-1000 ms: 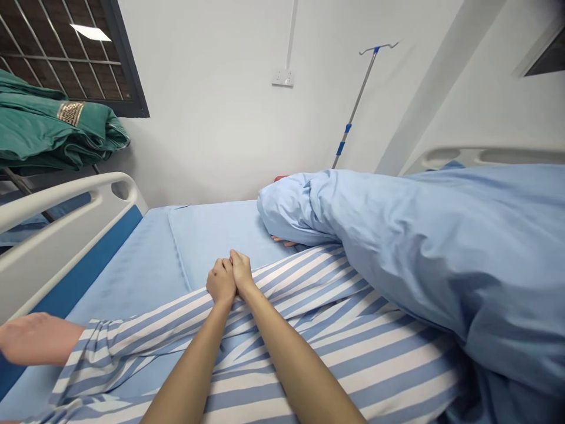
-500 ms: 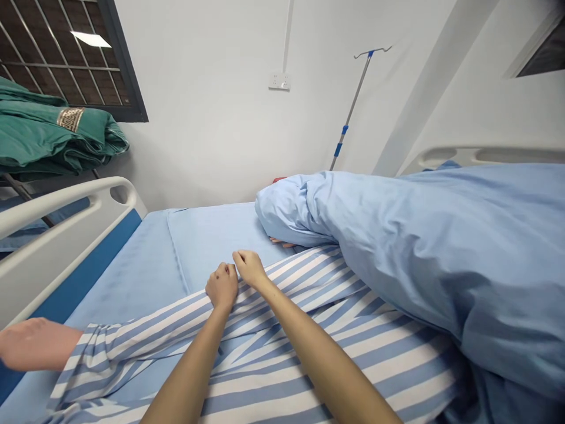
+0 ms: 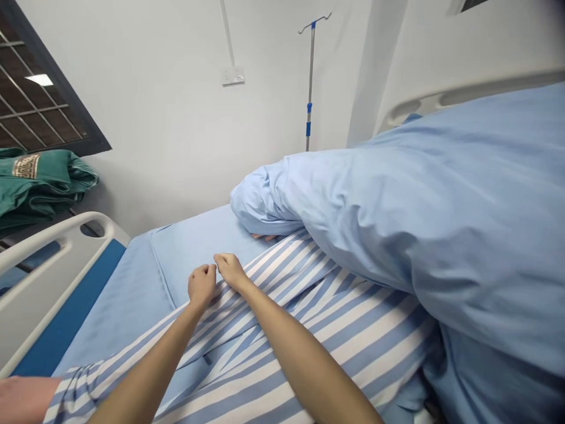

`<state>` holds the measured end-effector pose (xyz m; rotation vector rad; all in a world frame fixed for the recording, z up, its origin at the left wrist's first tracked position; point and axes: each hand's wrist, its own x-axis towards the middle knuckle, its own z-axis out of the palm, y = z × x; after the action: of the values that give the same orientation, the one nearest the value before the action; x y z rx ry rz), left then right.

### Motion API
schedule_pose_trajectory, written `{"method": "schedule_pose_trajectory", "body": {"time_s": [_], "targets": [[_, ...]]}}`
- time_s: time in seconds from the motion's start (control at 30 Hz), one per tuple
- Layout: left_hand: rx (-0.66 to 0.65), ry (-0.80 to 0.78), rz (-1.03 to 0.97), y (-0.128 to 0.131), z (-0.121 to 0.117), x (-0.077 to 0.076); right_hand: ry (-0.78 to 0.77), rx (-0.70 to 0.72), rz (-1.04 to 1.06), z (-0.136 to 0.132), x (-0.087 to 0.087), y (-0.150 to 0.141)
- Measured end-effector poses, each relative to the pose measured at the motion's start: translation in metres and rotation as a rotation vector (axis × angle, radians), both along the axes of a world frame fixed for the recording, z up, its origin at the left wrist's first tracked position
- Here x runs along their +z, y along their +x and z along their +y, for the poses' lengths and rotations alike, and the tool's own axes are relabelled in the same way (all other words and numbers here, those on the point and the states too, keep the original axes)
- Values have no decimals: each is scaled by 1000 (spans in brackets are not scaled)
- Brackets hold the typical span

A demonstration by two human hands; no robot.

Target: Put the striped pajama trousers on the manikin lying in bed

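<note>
My left hand (image 3: 202, 284) and my right hand (image 3: 229, 270) are both closed, side by side at the far edge of a striped trouser leg (image 3: 282, 259). Their thumbs and knuckles nearly meet. The fingers curl down out of sight, so I cannot tell whether cloth is pinched in them. Blue-and-white striped trousers cover the legs of a figure lying on the bed. A bare ankle (image 3: 30, 394) shows at lower left. A bulky light-blue quilt (image 3: 362, 194) covers the rest of the figure, with fingertips (image 3: 265, 237) peeking from under its edge.
The bed has a light-blue sheet (image 3: 198, 235) and a cream-and-blue end board (image 3: 83, 288) on the left. A drip stand (image 3: 311, 76) rises behind the quilt. Folded green cloth (image 3: 48, 182) lies by the barred window (image 3: 35, 88). A wall socket (image 3: 233, 76) is on the white wall.
The view has turned and tilted, so the bed and wall sit further left. My hands remain closed together on the far trouser leg, in nearly the same pose.
</note>
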<state>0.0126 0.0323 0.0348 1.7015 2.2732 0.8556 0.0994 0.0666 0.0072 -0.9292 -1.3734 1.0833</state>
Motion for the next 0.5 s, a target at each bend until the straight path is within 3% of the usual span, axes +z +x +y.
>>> {"method": "schedule_pose_trajectory", "body": {"time_s": [0.1,0.17,0.23,0.37,0.5], "targets": [[-83,137,-163,15,16,18,-74,12,91,5,2,4],[-66,206,-303,25,21,17,-121,10,133,7,3,6],[-1,205,-357,33,19,5,-143,-6,156,8,3,7],[146,93,-206,39,11,-28,-111,-100,166,10,-2,5],[153,16,-86,36,10,-38,-50,-168,68,9,-8,1]]}}
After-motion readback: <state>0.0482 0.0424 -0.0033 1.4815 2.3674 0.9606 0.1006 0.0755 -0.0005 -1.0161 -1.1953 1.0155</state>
